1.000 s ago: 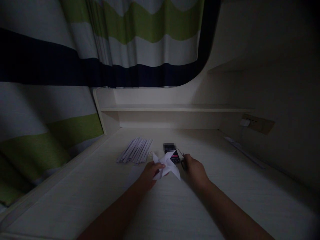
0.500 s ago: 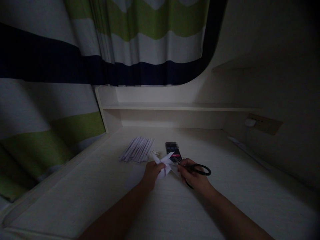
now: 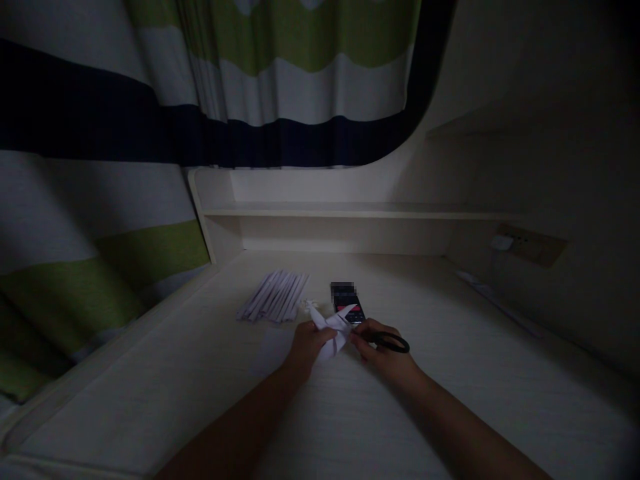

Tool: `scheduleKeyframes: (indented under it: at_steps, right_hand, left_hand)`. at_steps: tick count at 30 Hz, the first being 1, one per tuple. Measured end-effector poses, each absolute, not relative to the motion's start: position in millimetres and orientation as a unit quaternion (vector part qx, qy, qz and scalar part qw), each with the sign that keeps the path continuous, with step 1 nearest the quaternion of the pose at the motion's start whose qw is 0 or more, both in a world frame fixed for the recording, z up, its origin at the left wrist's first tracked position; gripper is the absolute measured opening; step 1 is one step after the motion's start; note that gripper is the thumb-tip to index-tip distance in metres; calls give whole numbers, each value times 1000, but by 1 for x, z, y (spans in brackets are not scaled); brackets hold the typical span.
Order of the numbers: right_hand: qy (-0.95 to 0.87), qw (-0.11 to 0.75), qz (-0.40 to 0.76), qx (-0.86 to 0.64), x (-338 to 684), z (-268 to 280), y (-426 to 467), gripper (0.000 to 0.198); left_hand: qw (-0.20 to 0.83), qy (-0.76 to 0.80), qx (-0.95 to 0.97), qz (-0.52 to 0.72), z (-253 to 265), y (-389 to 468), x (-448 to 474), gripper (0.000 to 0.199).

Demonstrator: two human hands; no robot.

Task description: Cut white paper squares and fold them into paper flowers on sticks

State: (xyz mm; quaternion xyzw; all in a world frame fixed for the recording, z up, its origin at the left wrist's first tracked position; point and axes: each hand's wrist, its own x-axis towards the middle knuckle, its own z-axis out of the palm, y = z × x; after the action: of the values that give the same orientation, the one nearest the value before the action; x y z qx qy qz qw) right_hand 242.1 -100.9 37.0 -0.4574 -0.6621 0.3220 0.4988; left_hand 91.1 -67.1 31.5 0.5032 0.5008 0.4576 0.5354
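Two bare hands meet over the table [image 3: 460,373] in dim light, and much of the detail is lost to shadow. A white folded-paper pinwheel [image 3: 334,329] sits between them, above the table and just in front of the dark phone [image 3: 347,300]; its points overlap the phone's near part, and the phone's far end is blurred into blocks. The blades of the black scissors [image 3: 395,349] cannot be made out, so whether they are open or closed is unclear; one handle loop shows plainly, jutting out past the right hand [image 3: 383,348]. Both forearms are cut off by the bottom edge. A small pale cluster [image 3: 309,305] beside the pinwheel is too small to identify, and a flat sheet of paper [image 3: 270,350] is partly covered by the left hand [image 3: 307,343]. The left fingers pinch the pinwheel, thumb laid on top near its middle, the others mostly hidden beneath. The right fingers are curled closed around the scissors, with thumb and fingertips drawn together at the pinwheel's right edge; actual contact with the paper is hard to confirm. Beyond the left hand lies a pile of rolled paper sticks [image 3: 273,296], side by side.
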Motion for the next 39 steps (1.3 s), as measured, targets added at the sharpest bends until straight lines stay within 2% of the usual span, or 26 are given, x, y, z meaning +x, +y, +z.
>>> scheduleKeyframes:
  at_steps: [9, 16, 24, 33, 39]
  right_hand:
    - [-701, 471, 287, -453, 246, 41, -101, 18]
    - [-800, 407, 154, -413, 253, 43, -102, 17]
    - [-876, 286, 30, -388, 252, 55, -111, 20]
    - [-905, 232, -128, -333, 255, 43, -103, 21]
    - [-903, 235, -159, -321, 254, 45, -106, 17]
  left_hand:
    - [491, 496, 551, 457, 32, -66, 90, 10]
    - [466, 496, 577, 452, 19, -60, 88, 12]
    - [443, 504, 596, 442, 14, -58, 88, 14]
    - [480, 489, 566, 458, 18, -59, 90, 12]
    - [543, 457, 527, 467, 17, -62, 91, 13]
